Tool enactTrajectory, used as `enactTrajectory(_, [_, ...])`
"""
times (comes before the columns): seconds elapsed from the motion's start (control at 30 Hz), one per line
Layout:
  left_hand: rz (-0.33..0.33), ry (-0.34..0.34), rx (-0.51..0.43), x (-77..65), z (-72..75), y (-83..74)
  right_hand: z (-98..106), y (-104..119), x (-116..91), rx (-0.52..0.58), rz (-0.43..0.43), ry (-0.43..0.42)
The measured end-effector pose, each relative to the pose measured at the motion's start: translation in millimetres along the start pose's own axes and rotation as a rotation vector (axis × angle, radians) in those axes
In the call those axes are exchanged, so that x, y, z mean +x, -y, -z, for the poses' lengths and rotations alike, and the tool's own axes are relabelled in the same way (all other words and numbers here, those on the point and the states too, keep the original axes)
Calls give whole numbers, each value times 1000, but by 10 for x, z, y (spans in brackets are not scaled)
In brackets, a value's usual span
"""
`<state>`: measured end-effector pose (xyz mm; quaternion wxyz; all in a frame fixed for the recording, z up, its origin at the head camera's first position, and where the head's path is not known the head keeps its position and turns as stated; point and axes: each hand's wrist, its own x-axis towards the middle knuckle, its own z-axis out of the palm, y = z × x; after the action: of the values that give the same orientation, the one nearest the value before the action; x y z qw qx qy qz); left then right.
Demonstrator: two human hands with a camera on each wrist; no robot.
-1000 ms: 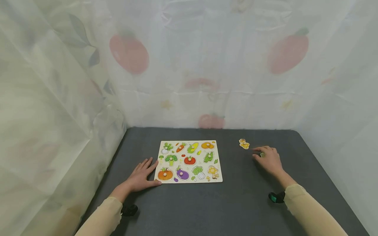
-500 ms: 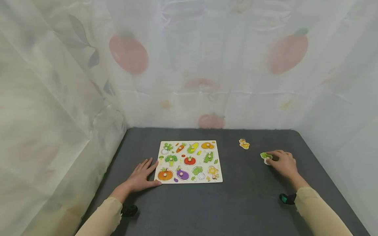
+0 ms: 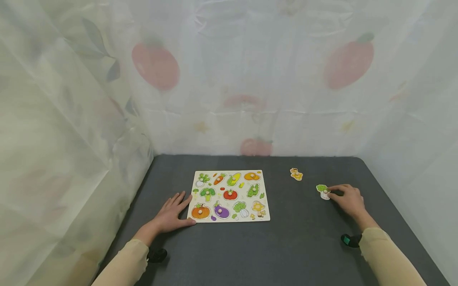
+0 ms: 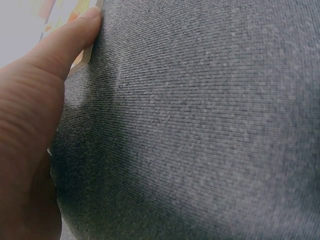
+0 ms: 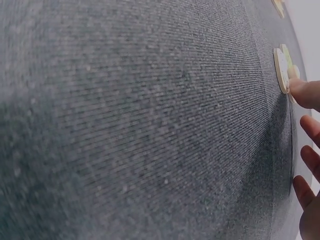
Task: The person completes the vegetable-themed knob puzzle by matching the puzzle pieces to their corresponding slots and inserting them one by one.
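Note:
In the head view, a vegetable puzzle board [image 3: 230,196] lies flat on the dark table. My left hand [image 3: 170,214] rests at its left side with fingers spread; the thumb [image 4: 75,37] lies on the board's near corner. Farther right, my right hand [image 3: 348,200] pinches the knob of a bok choy puzzle piece [image 3: 321,187] between thumb and index finger. That piece is at table level, and in the right wrist view it stands at the right edge. A yellow mushroom puzzle piece [image 3: 296,174] lies apart, behind and left of the right hand.
The grey cloth-covered table [image 3: 250,254] reaches back to a white curtain [image 3: 243,79] printed with fruit. Another curtain [image 3: 61,159] hangs along the left side. On the board, several pieces with knobs sit in place; the bok choy and mushroom spots show no knob.
My right hand has drawn rightward and toward me, uncovering the bok choy puzzle piece, which sits slightly farther right than before. The left hand and board have stayed put.

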<state>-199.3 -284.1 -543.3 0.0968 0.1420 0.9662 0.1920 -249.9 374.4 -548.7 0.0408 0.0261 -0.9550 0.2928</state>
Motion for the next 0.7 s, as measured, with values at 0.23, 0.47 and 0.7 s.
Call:
enactTrajectory(0.23, [-9, -13, -11, -2, -9, -9, 12, 2, 1, 21, -12, 3])
enactTrajectory(0.47, [-34, -35, -49, -22, -7, -27, -28, -3, 45, 22, -14, 7])
enactTrajectory(0.7, [-68, -54, -81, -25, -51, 30, -50, -29, 65, 24, -19, 2])
